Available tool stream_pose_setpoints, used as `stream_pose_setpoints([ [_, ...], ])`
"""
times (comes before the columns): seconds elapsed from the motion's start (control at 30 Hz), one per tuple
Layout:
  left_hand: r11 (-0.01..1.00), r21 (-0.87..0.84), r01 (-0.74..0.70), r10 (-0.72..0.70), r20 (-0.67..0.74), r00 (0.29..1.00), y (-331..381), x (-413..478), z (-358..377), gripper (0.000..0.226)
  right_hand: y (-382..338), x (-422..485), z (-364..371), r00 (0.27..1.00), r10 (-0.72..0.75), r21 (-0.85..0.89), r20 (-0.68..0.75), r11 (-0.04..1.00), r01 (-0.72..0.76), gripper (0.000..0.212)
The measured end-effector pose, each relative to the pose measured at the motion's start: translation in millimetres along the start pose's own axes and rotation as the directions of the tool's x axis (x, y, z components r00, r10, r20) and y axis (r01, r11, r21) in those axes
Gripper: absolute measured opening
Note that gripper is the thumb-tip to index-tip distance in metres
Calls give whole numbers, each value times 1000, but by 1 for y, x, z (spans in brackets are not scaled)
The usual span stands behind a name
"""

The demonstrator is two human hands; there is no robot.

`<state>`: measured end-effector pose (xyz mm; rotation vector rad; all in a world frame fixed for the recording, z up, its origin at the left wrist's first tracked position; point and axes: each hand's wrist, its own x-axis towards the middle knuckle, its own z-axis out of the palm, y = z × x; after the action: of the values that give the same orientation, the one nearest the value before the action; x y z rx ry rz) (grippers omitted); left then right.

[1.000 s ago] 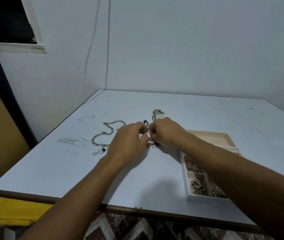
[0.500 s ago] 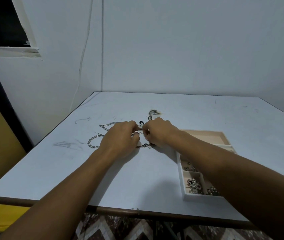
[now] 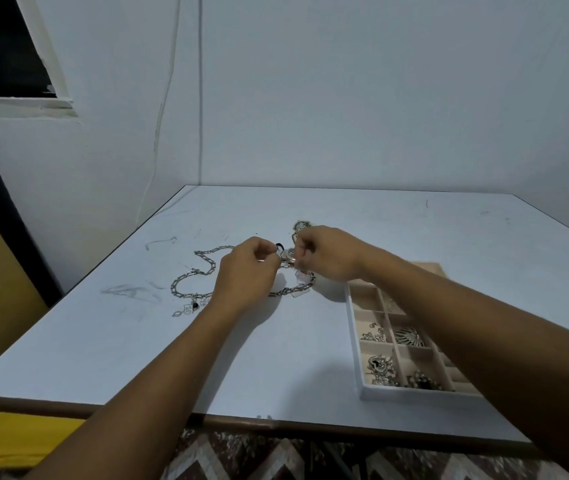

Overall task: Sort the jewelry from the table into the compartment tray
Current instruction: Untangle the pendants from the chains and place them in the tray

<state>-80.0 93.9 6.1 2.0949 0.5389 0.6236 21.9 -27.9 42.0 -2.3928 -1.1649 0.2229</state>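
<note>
Mid-table, a small silver piece (image 3: 289, 255) is pinched by left hand (image 3: 245, 273) and right hand (image 3: 326, 258), apparently to free it from the chain (image 3: 200, 269).

Bare tabletop (image 3: 414, 230) lies open across the upper right and lower centre of the frame. A chain necklace (image 3: 208, 263) sprawls centre-left; the compartment tray (image 3: 411, 393) blocks the lower right, partly under the right forearm (image 3: 484, 323).

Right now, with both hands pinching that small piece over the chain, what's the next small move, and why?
Probably lift the small piece slightly to check it is free of the chain. Left hand and right hand both pinch it, the chain lies beneath them, and the tray waits to the right.
</note>
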Motion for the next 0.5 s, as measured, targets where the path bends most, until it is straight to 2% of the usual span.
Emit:
stream_pose_setpoints([
  [0.03, 1000, -24, 16, -16, 2, 1000, 1, -1, 2, 14, 1, -3, -4, 1000, 6, 69, -2, 998, -5, 2],
  [0.1, 991, -116, 65, -64, 14, 998, 3, -2, 7, 9, 4, -8, -10, 1000, 26, 177, 14, 984, -28, 11],
  [0.3, 896, -398, 195, -167, 103, 981, 17, -10, 17, 13, 13, -20, -20, 998, 51, 254, 24, 966, -56, 10],
  [0.43, 693, -636, 338, -234, 245, 941, 33, -16, 20, 14, 10, -28, -26, 999, 44, 223, 11, 974, -45, 6],
  [0.5, 596, -699, 396, -250, 307, 918, 37, -19, 22, 10, 9, -31, -29, 999, 40, 214, -1, 976, -39, 6],
])
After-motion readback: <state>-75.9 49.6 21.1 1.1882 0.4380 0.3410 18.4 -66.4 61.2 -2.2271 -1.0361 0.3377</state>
